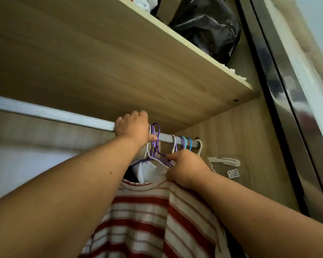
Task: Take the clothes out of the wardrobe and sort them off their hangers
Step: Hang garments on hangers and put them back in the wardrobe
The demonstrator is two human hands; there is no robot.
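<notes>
A grey hanging rail runs under the wardrobe's wooden shelf. My left hand is closed over the rail and the hooks of purple and white hangers. My right hand grips the shoulder of those hangers and the neck of a red-and-white striped shirt that hangs below. A white garment and something dark show inside the shirt's collar. Further right on the rail sit several more hooks, white, purple and blue.
The wooden shelf hangs close above my hands. On it lie a black plastic bag and folded clothes. A white hanger with clips hangs by the wardrobe's right wall. A dark sliding door frame stands at the right.
</notes>
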